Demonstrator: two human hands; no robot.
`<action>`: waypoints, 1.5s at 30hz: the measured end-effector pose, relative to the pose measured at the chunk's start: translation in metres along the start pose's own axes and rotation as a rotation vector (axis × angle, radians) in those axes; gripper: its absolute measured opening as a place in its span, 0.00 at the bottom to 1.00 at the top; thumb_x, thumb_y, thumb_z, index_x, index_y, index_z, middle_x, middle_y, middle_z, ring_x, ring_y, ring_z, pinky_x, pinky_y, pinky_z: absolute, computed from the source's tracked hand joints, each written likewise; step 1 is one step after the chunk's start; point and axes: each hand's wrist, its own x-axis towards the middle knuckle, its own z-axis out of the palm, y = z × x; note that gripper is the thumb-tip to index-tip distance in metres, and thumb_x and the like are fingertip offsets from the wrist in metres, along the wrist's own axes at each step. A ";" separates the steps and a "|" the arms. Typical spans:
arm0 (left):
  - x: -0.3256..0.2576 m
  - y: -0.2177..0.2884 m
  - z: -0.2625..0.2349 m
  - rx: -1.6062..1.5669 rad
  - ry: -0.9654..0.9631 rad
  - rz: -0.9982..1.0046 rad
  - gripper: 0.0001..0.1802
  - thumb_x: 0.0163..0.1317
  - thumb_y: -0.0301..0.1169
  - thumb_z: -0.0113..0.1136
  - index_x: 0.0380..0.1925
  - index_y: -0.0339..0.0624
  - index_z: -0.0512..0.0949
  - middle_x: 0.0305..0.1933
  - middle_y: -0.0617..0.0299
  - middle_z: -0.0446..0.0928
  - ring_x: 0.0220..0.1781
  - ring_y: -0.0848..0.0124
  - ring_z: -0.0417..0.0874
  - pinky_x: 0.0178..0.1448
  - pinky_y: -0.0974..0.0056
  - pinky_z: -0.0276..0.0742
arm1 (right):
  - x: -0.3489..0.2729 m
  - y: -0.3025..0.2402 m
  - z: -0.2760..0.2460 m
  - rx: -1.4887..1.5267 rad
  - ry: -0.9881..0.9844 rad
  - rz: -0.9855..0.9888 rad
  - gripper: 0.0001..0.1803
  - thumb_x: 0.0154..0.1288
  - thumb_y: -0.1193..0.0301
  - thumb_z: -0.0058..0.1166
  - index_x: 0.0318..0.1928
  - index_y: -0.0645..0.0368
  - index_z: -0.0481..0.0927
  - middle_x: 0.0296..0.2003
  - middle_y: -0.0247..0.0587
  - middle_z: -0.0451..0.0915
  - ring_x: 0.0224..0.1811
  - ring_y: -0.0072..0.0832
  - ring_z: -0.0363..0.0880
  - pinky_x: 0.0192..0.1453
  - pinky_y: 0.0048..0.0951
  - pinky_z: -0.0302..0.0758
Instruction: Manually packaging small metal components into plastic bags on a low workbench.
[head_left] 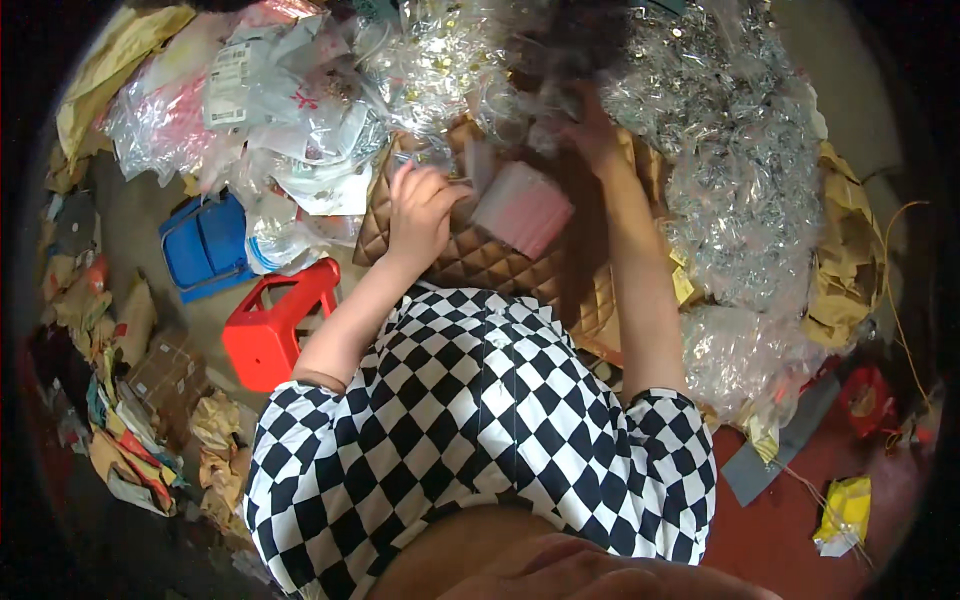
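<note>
Before me, a brown quilted surface (462,262) bears a pink block-shaped stack (525,210) with a whitish top, slightly blurred. My left hand (422,207) is just left of it, fingers curled and thumb toward the stack; whatever they pinch is too unclear to name. A see-through strip (480,165) stands between that hand and the stack. My right hand (592,132) reaches farther out, beside the near edge of a heap of small clear bags (545,135). Its fingers are dark and smeared by motion.
Clear bags of small shiny pieces (745,190) are heaped along the right and far side. Plastic packaging (290,100) piles up far left. A red stool (275,325) and a blue stool (207,245) stand left, near cardboard (165,380). A yellow packet (846,515) lies lower right.
</note>
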 end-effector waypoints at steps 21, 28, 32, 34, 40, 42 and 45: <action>0.017 0.028 0.036 -0.377 -0.407 0.165 0.18 0.51 0.19 0.62 0.42 0.49 0.85 0.62 0.45 0.69 0.63 0.45 0.70 0.65 0.51 0.69 | -0.140 -0.078 -0.056 -0.478 -0.519 -0.125 0.27 0.54 0.69 0.61 0.57 0.62 0.78 0.46 0.46 0.84 0.38 0.32 0.83 0.47 0.36 0.79; 0.008 0.052 0.041 -0.611 -0.683 0.321 0.21 0.53 0.19 0.63 0.45 0.57 0.86 0.72 0.48 0.61 0.72 0.46 0.62 0.74 0.50 0.59 | -0.191 -0.052 -0.017 0.323 0.007 0.143 0.21 0.59 0.69 0.63 0.52 0.65 0.77 0.45 0.40 0.81 0.45 0.24 0.79 0.51 0.29 0.75; 0.014 0.056 0.041 -0.699 -0.659 0.238 0.14 0.54 0.23 0.66 0.42 0.46 0.85 0.61 0.48 0.71 0.64 0.48 0.71 0.69 0.52 0.64 | -0.218 -0.051 -0.028 0.064 0.074 -0.044 0.18 0.55 0.73 0.61 0.48 0.61 0.77 0.42 0.45 0.82 0.43 0.34 0.82 0.49 0.33 0.76; 0.014 0.054 0.047 -0.686 -0.637 0.295 0.13 0.55 0.22 0.65 0.41 0.45 0.85 0.62 0.48 0.70 0.64 0.49 0.71 0.68 0.53 0.66 | -0.226 -0.067 -0.031 -0.308 -0.046 -0.171 0.21 0.50 0.76 0.59 0.48 0.56 0.78 0.45 0.47 0.80 0.43 0.48 0.81 0.47 0.38 0.77; 0.015 0.051 0.051 -0.655 -0.677 0.365 0.16 0.51 0.21 0.66 0.41 0.46 0.85 0.63 0.48 0.69 0.66 0.50 0.70 0.68 0.53 0.65 | -0.229 -0.064 -0.036 -0.015 -0.046 -0.106 0.21 0.51 0.77 0.60 0.48 0.56 0.78 0.42 0.48 0.81 0.39 0.46 0.81 0.44 0.37 0.78; 0.020 0.055 0.047 -0.642 -0.662 0.394 0.16 0.50 0.22 0.66 0.41 0.47 0.85 0.64 0.48 0.69 0.66 0.49 0.69 0.69 0.52 0.64 | -0.232 -0.060 -0.029 0.228 -0.008 0.072 0.20 0.52 0.77 0.59 0.48 0.56 0.78 0.41 0.47 0.81 0.38 0.46 0.81 0.44 0.36 0.78; 0.023 0.059 0.047 -0.606 -0.639 0.437 0.16 0.48 0.22 0.67 0.39 0.48 0.86 0.64 0.48 0.69 0.66 0.48 0.68 0.69 0.51 0.64 | -0.236 -0.049 -0.027 0.398 0.002 0.243 0.17 0.55 0.76 0.58 0.48 0.55 0.78 0.39 0.46 0.81 0.37 0.43 0.81 0.43 0.35 0.78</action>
